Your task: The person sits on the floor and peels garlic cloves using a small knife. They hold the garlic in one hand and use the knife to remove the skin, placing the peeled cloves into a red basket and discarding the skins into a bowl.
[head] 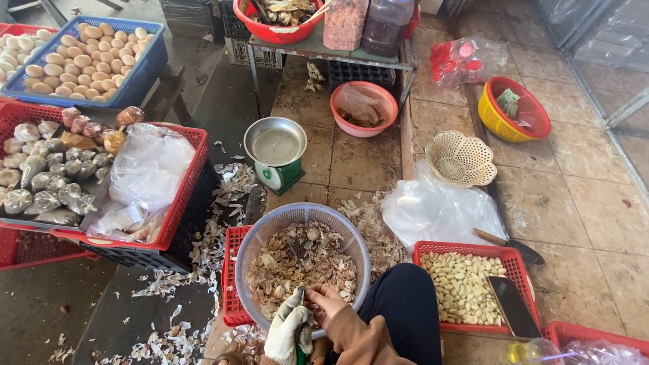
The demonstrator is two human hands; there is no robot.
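A round pale-blue basket (pixel 258 239) full of garlic skins and cloves sits in front of my knees on a red tray (pixel 233 273). My left hand (pixel 287 338), in a white glove, is closed around a green-handled tool at the basket's near rim. My bare right hand (pixel 326 301), in a brown sleeve, touches the glove's fingertips, fingers curled around a small piece of garlic. To the right lies a red tray of peeled garlic cloves (pixel 462 283) with a dark phone (pixel 512 307) resting on its corner.
Garlic skins litter the floor. A green scale with a metal pan (pixel 275 147), a pink bowl (pixel 363 107), a cream basket (pixel 460 159), a plastic bag (pixel 433 209) and a knife (pixel 511 247) lie ahead. Red and blue crates of eggs (pixel 82 59) stand left.
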